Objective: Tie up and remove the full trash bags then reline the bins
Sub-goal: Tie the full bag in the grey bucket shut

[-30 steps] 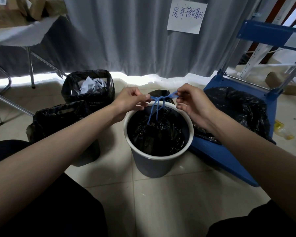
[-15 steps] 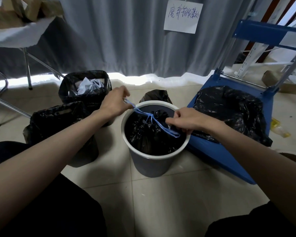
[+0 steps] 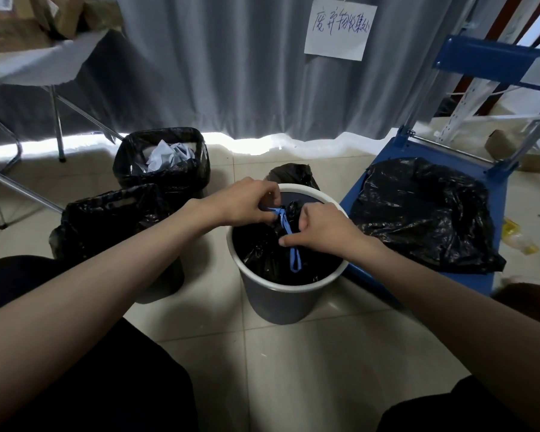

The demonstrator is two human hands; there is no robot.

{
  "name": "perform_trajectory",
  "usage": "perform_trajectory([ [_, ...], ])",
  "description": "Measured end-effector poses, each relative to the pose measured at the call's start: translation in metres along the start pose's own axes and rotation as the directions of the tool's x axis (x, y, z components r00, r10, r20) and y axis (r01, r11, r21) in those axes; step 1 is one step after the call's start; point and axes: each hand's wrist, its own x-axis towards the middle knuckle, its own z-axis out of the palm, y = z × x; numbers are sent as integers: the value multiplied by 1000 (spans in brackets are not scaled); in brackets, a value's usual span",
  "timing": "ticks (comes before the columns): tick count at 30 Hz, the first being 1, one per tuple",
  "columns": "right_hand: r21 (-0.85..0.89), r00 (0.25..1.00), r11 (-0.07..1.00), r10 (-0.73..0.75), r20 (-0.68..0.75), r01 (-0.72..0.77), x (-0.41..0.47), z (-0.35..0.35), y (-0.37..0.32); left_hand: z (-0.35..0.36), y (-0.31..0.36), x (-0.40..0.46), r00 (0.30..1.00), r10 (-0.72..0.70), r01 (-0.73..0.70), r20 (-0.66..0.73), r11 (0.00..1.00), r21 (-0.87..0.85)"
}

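1. A blue cart (image 3: 384, 266) stands on the floor at right, its deck touching the round bin; a loose black sack (image 3: 424, 213) slumps on the deck, covering most of it.
2. Two black-lined bins sit at left. The far one (image 3: 162, 160) holds crumpled pale paper. The near one (image 3: 113, 222) is draped in its liner; its contents cannot be seen.
3. The round bin (image 3: 281, 297), grey with a white rim, stands in the middle. The trash bag (image 3: 262, 254) is inside it, gathered at the neck and below the rim.
4. Bare tile lies open in front of the round bin, between the person's knees; a narrow strip of floor separates it from the left bins.
5. The left hand (image 3: 243, 204) pinches the blue drawstring (image 3: 290, 241) at the bag's neck, fingers curled.
6. The right hand (image 3: 318, 229) also pinches the drawstring, fingers curled; a loop hangs below it.
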Motion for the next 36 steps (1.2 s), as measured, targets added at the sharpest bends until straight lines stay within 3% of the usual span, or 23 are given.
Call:
perform_trajectory([
  [7,156,999,988,13,-40,-6,6,3,1,-2,-3,1,999,-23,25,33,999,-33],
  [11,158,997,986,-37,-73,49,6,-6,0,-4,-2,3,999,-29,30,19,999,-21],
  [19,48,952,982,-165,-256,183,0,-41,-7,-23,6,4,975,-22,7,-220,998,-70],
  [24,-85,970,980,-192,-146,181,-5,-42,-8,-18,7,4,965,-54,54,-255,999,-4],
  [29,-238,959,936,-224,171,261,-14,-28,-2,9,-7,-2,962,-231,255,-149,952,172],
  [32,-205,903,926,-230,363,318,-14,-23,0,28,-11,-5,956,-272,291,-110,927,238],
  [36,-87,887,945,-262,380,316,-10,-19,3,32,-13,-3,953,-262,294,-152,922,252],
])
